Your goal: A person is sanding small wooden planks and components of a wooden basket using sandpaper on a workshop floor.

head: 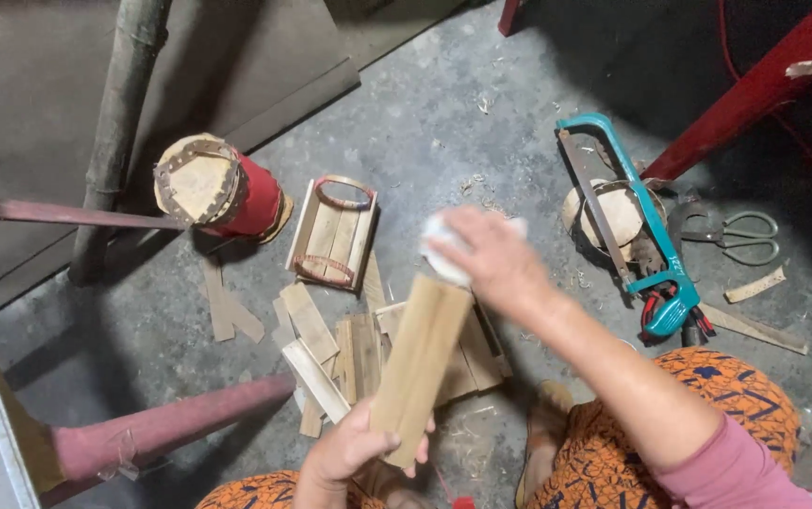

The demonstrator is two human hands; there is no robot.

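My left hand grips the lower end of a flat bamboo slat, which stands tilted upward over the floor. My right hand is at the slat's upper end and holds a white wad, cloth or paper, against it. Below the slat lies a loose pile of several similar bamboo strips on the concrete floor.
A small bamboo tray frame and a red cylinder with a bamboo-rimmed lid lie behind the pile. A teal hacksaw, round wooden disc and scissors lie at right. Red furniture legs cross left; my orange-patterned knees sit below.
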